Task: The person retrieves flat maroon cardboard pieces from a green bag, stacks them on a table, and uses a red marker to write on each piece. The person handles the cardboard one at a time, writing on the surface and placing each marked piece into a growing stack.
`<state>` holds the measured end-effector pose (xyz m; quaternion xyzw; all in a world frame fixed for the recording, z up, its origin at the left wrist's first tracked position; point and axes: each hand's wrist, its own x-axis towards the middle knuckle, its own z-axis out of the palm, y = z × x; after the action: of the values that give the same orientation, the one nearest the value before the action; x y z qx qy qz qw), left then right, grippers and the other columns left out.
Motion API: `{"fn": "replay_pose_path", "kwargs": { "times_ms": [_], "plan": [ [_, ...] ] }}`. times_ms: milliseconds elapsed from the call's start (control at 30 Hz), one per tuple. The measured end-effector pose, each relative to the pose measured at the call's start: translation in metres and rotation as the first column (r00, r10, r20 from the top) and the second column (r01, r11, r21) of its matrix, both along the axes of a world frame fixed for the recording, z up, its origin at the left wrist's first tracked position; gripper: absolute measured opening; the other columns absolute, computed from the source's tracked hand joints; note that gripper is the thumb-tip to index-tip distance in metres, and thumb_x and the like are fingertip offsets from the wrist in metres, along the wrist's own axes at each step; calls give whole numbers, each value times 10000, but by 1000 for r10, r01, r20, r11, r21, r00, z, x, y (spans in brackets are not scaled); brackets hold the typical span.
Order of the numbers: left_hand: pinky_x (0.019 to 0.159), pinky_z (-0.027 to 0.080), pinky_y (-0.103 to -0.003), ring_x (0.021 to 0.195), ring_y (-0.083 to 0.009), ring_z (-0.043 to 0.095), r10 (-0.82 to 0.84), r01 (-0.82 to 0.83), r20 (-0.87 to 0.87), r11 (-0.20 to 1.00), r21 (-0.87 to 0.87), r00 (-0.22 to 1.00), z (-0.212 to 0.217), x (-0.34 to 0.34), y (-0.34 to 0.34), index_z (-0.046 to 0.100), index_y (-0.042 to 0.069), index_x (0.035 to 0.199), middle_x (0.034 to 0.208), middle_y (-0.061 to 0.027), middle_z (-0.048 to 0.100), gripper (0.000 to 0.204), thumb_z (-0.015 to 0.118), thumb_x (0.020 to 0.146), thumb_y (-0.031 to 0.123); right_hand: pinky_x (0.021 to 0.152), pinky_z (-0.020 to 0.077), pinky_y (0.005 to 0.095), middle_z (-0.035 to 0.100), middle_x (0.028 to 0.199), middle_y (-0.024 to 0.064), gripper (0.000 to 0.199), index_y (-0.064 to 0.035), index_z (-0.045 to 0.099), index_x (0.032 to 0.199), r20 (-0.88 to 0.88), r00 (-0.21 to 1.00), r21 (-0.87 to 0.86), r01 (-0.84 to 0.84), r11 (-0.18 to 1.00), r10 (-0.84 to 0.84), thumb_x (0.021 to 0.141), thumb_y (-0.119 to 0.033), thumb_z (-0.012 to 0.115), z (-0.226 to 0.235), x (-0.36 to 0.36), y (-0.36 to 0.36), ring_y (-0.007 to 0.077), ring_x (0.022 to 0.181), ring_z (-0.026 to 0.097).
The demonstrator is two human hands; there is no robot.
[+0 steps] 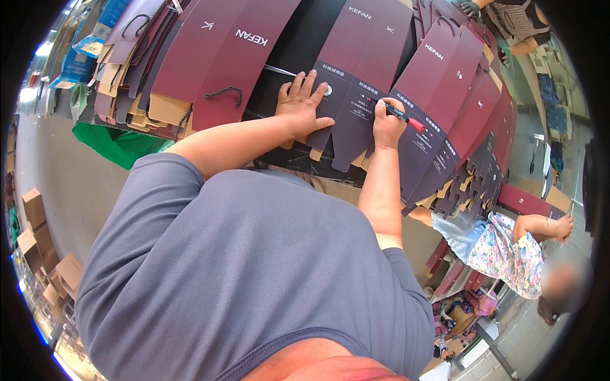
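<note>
Even, bright daylight-type illumination, no hard shadows. Landmark: flat maroon bag blank (356, 76) under the hands. On it, the matte surface shows a soft sheen only, no blown glare; print stays crisp, focus best here. Left hand (302, 105) and right hand (386, 124) sharp, casting only faint contact shadows onto the blank. Far left of the blank, window-like highlights clip to white along the rim. Below the blank, the grey shirt (254, 273) is evenly lit and slightly soft. Strong fisheye: straight edges of blanks bow outward from it, black vignette all round. Lower right of the blank, one patch is blurred out.
</note>
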<state>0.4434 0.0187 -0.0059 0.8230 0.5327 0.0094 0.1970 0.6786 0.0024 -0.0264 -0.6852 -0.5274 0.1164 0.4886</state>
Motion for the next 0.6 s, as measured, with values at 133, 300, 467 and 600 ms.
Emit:
{"fn": "replay_pose_path", "kwargs": {
  "times_ms": [133,300,467,600],
  "plan": [
    [1162,88,-465,1494,-313,32,-9,9,10,1000,4,1000,-3,0,0,286,178,1519,1614,-147,90,864,583,849,637,701,521,334,675,812,79,260,-52,625,1112,-28,997,67,68,995,-66,937,-243,641,-19,10,2,213,760,663],
    [1156,107,-466,1490,-323,61,13,-14,38,999,36,999,-6,-2,-1,311,167,1508,1611,-159,111,863,600,837,625,704,505,462,682,903,156,259,-121,582,1167,449,887,-207,216,954,-104,919,-191,605,26,-13,-28,386,827,647],
    [1158,95,-459,1499,-305,29,32,-31,36,999,-24,999,0,0,1,272,134,1524,1619,-169,61,890,577,846,624,819,495,458,658,983,208,451,-60,489,1219,265,953,-231,213,949,-149,844,-191,702,3,-38,-24,411,914,638],
    [1171,102,-437,1494,-309,44,95,-93,131,995,-22,987,-3,-4,1,225,45,1520,1610,-178,79,947,596,844,595,835,500,418,606,1061,240,544,-10,429,1227,124,962,-321,269,908,-241,835,-243,727,25,-24,-12,362,922,638]
  ]
}}
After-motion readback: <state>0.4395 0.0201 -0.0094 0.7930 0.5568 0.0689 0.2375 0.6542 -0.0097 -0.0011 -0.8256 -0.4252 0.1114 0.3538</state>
